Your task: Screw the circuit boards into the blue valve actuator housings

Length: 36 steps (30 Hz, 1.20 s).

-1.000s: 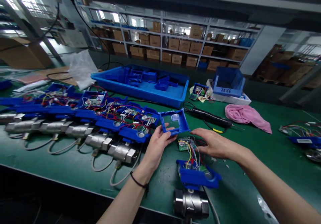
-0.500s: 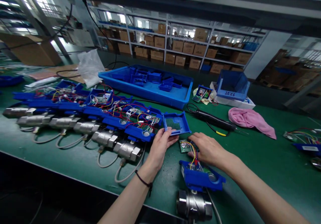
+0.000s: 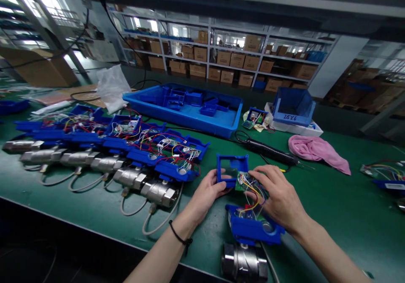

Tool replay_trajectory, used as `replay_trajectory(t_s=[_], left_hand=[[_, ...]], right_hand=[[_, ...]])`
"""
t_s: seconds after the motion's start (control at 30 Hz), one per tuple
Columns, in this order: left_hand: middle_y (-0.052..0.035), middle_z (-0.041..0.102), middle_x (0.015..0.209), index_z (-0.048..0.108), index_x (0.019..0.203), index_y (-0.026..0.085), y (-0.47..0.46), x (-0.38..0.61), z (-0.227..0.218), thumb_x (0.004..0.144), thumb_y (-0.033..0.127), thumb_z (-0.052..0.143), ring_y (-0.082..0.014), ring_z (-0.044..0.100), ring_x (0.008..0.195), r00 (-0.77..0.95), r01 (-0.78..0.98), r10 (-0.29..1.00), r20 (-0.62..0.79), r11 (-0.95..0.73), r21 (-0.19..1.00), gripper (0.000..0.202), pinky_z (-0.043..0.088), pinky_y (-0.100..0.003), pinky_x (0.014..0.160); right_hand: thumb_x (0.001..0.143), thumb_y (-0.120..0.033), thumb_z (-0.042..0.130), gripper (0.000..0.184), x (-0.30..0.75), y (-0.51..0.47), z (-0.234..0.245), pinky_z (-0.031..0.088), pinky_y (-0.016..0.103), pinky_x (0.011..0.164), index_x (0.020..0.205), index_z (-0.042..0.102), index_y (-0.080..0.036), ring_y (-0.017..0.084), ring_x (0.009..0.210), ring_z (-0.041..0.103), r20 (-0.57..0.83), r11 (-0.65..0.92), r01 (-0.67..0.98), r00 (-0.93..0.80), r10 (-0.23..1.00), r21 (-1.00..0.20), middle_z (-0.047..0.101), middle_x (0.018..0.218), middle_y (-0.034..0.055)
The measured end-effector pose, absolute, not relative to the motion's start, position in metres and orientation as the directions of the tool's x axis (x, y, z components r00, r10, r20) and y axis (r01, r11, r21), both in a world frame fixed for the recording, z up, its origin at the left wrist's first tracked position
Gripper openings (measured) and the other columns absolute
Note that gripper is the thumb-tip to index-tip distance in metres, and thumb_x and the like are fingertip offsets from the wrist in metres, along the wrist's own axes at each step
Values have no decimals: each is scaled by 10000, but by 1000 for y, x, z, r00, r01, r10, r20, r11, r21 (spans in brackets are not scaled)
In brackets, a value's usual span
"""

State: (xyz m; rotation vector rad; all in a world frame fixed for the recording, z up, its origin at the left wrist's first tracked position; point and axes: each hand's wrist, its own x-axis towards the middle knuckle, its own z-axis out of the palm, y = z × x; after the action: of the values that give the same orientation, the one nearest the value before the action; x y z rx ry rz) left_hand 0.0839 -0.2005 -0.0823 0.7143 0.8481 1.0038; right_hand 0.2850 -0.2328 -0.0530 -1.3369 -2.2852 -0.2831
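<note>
A metal valve (image 3: 243, 262) is sitting nearest on the worktop (image 3: 319, 202), carrying a blue base (image 3: 255, 230). Wires (image 3: 252, 190) are linking it to a circuit board (image 3: 242, 181), which the right hand's (image 3: 280, 192) fingers are pinching at the blue cover's (image 3: 239, 164) corner. The left hand's (image 3: 207, 192) fingers are clamping that cover. Careful work is probably calling for steadying the cover and leaving the wires slack. Beyond, a blue tray (image 3: 180, 117) is lying.

**Blue frame (image 3: 239, 164) and circuit board (image 3: 242, 182)**

The left hand (image 3: 208, 189) grips the blue frame. The right hand (image 3: 278, 192) holds the circuit board at the frame's lower right corner. Wires (image 3: 258, 198) link the circuit board to a blue housing (image 3: 255, 229) above a metal fitting (image 3: 244, 262). Similar units (image 3: 130, 177) form a row at left on the surface (image 3: 104, 217), before a blue tray (image 3: 190, 121).
</note>
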Motion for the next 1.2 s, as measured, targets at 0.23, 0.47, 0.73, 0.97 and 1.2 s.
replay_trajectory(t_s=[0.23, 0.47, 0.73, 0.97, 1.2], left_hand=[[-129, 600, 1191, 507, 1136, 155, -207, 86, -86, 718, 76, 602, -226, 611, 1032, 402, -233, 868, -292, 405, 884, 436, 466, -382, 924], [-133, 597, 1224, 483, 1174, 153, -208, 88, -84, 727, 85, 618, -236, 602, 1080, 461, -274, 840, -285, 440, 855, 472, 463, -367, 944], [-128, 622, 1188, 502, 1136, 140, -207, 90, -80, 729, 30, 597, -182, 646, 956, 423, -348, 849, -317, 475, 808, 432, 500, -330, 908], [-119, 650, 1153, 551, 1088, 123, -208, 91, -82, 708, 6, 581, -193, 632, 1017, 407, -382, 863, -299, 459, 802, 399, 496, -298, 902], [-111, 680, 1086, 563, 1056, 115, -207, 93, -80, 641, -6, 581, -203, 641, 1002, 357, -378, 875, -327, 456, 806, 432, 506, -280, 860]], right_hand=[[811, -346, 632, 374, 281, -230, -50, 529, 386, 811, 1121, 568, -146, 227, 951, 536, 481, 485, 872, -399, 781, -63, 612, 1066, 99], [820, -340, 619, 301, 272, -221, -47, 551, 384, 740, 1073, 594, -179, 229, 924, 579, 352, 437, 891, -372, 859, -125, 628, 1033, 80], [879, -234, 523, 208, 264, -214, -48, 528, 389, 801, 1062, 605, -177, 226, 977, 599, 288, 442, 867, -373, 882, -231, 629, 1048, 81], [877, -270, 524, 240, 261, -210, -50, 514, 367, 764, 1097, 588, -198, 226, 946, 621, 211, 401, 883, -355, 911, -246, 619, 1081, 67], [884, -299, 516, 255, 259, -207, -49, 497, 343, 740, 1111, 585, -206, 215, 915, 617, 143, 407, 887, -383, 913, -219, 610, 1068, 59]])
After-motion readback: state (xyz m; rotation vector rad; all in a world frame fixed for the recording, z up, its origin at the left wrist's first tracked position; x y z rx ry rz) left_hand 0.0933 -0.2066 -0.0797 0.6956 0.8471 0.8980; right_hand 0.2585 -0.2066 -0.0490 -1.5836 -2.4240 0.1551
